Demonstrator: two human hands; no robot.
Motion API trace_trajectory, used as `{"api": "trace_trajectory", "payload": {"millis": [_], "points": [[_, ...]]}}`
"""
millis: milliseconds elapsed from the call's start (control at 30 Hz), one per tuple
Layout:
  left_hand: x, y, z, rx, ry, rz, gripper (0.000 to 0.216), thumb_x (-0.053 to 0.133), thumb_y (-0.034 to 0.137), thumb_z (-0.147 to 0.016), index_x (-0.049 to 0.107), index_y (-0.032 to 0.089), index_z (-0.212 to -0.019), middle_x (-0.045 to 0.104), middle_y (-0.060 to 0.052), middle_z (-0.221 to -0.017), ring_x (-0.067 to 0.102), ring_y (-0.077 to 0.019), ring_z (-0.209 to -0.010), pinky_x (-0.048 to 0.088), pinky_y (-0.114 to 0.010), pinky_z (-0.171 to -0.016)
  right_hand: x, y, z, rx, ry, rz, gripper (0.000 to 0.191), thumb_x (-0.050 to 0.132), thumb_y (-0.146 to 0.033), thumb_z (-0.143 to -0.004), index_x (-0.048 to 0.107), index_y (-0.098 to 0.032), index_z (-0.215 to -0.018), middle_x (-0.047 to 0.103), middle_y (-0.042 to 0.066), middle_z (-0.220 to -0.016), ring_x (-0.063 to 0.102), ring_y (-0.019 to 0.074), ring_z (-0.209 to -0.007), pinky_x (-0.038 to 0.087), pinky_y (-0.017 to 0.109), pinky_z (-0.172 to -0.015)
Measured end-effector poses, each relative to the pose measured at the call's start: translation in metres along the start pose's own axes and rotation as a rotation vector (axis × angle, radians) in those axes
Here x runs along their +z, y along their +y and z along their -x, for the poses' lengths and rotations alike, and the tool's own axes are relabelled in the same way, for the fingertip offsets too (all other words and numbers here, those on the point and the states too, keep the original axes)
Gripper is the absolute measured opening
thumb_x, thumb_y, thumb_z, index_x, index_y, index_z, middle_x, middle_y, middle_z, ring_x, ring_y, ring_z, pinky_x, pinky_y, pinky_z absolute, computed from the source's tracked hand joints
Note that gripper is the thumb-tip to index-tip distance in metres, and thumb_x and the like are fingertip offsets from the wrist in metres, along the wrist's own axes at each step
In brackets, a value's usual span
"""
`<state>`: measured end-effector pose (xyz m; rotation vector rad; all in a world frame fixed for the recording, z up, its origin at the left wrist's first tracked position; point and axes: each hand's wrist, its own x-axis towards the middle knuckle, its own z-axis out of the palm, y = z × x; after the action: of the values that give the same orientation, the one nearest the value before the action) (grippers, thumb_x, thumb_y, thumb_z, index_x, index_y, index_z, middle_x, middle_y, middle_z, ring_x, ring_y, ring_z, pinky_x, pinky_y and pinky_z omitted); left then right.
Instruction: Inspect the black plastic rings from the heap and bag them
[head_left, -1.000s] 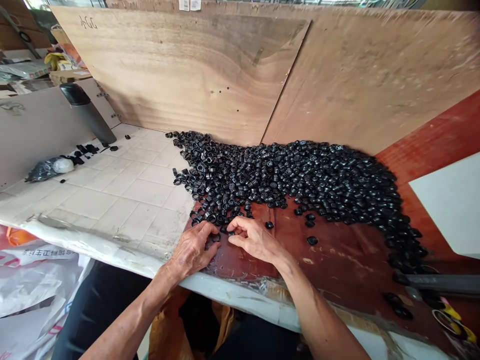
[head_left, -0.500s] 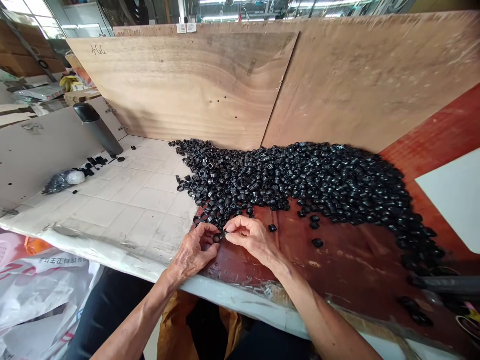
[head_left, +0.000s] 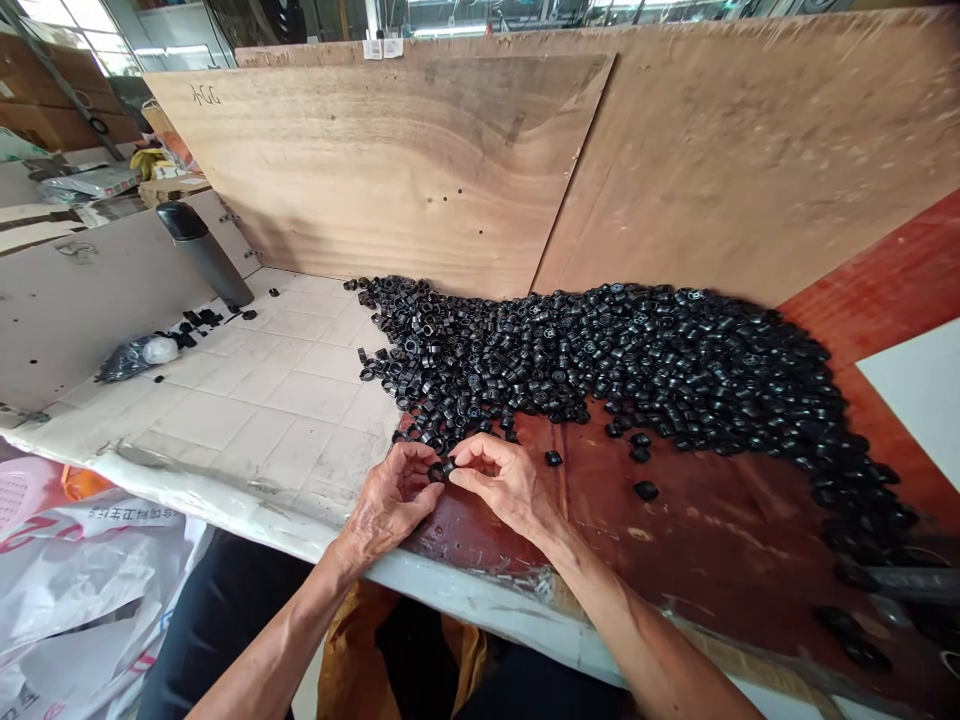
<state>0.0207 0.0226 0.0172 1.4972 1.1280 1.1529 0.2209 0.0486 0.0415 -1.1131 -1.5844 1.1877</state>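
Near the table's front edge, my left hand point(head_left: 390, 500) is closed, thumb and fingers gripping a small black plastic ring point(head_left: 435, 472). My right hand point(head_left: 511, 484) pinches a small black plastic part point(head_left: 449, 466) right up against that ring. Fingertips cover much of both pieces, so I cannot tell how far one sits inside the other. Just beyond my hands lies a big heap of small black plastic rings and caps point(head_left: 570, 350). A few loose black caps point(head_left: 646, 490) rest on the dark red board point(head_left: 585, 530) to the right.
Tall plywood panels point(head_left: 390, 170) stand behind the heap. At the left, a grey flask point(head_left: 206, 255) leans by the side panel, near a small black plastic bag point(head_left: 126, 358). Pale tiles point(head_left: 255, 400) cover the left part of the table. A white sheet point(head_left: 919, 385) lies far right.
My right hand has brought its black part against the ring in my left hand; before, the two were slightly apart. The whole view has shifted slightly.
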Motion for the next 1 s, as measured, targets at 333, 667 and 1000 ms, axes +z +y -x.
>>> {"api": "trace_trajectory", "payload": {"millis": [333, 667, 1000], "points": [[-0.003, -0.004, 0.004, -0.008, 0.01, -0.059, 0.029, 0.073, 0.023, -0.09, 0.061, 0.023, -0.116, 0.076, -0.005, -0.111, 0.078, -0.0178, -0.096, 0.065, -0.033, -0.09, 0.005, 0.003, 0.002, -0.102, 0.0, 0.042, 0.008, 0.07, -0.022, -0.085, 0.074, -0.022, -0.091, 0.072, 0.0, -0.08, 0.067, 0.0163, -0.071, 0.052, 0.026, -0.066], [-0.008, -0.004, 0.002, 0.162, -0.007, -0.176, 0.023, 0.072, 0.021, -0.094, 0.068, 0.024, -0.116, 0.072, -0.004, -0.108, 0.075, -0.0161, -0.09, 0.062, -0.027, -0.08, 0.005, 0.003, 0.003, -0.15, -0.008, 0.056, 0.009, 0.072, -0.02, -0.086, 0.075, -0.021, -0.095, 0.074, 0.001, -0.088, 0.069, 0.0166, -0.074, 0.054, 0.025, -0.068], [-0.011, -0.007, 0.001, 0.295, -0.01, -0.222, 0.018, 0.073, 0.023, -0.097, 0.07, 0.023, -0.115, 0.074, -0.008, -0.114, 0.074, -0.0216, -0.107, 0.062, -0.035, -0.093, 0.008, 0.004, 0.004, -0.148, -0.004, 0.062, 0.006, 0.07, -0.026, -0.091, 0.073, -0.021, -0.089, 0.069, -0.001, -0.076, 0.063, 0.0152, -0.066, 0.05, 0.024, -0.062]]}}
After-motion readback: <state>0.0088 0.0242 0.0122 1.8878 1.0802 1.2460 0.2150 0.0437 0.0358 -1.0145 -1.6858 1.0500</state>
